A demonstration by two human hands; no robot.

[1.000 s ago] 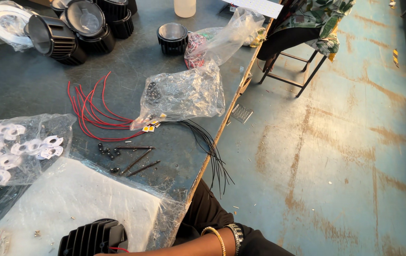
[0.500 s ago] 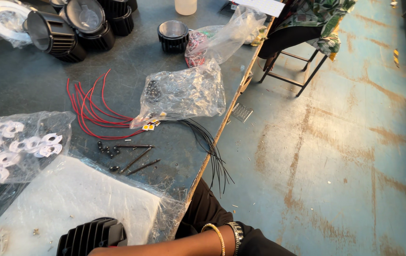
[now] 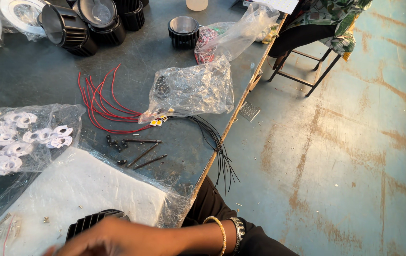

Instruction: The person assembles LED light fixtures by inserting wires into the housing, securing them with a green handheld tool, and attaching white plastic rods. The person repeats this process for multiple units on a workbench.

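My right hand (image 3: pixel 117 237), with bangles at the wrist, reaches leftwards along the bottom edge. It lies over a black finned housing (image 3: pixel 87 220) that sits on a white sheet in plastic wrap (image 3: pixel 79 189). The fingers are blurred, so I cannot tell whether they grip the housing. My left hand is out of view. Just beyond the sheet lie black rods and small screws (image 3: pixel 139 151). Past them is a bundle of red wires (image 3: pixel 101 102), and thin black wires (image 3: pixel 217 151) hang over the table's edge.
A bag of white ring parts (image 3: pixel 18 142) lies at the left. A clear bag of small black parts (image 3: pixel 191 90) sits mid-table, with another bag (image 3: pixel 231 33) behind it. Black finned housings (image 3: pixel 65 26) stand at the back. The table edge (image 3: pixel 234 121) runs diagonally, with a stool (image 3: pixel 302 71) on the worn floor beyond.
My right hand and forearm have risen into view and slid left over the black finned housing. The view has shifted slightly. Nothing on the table has moved.
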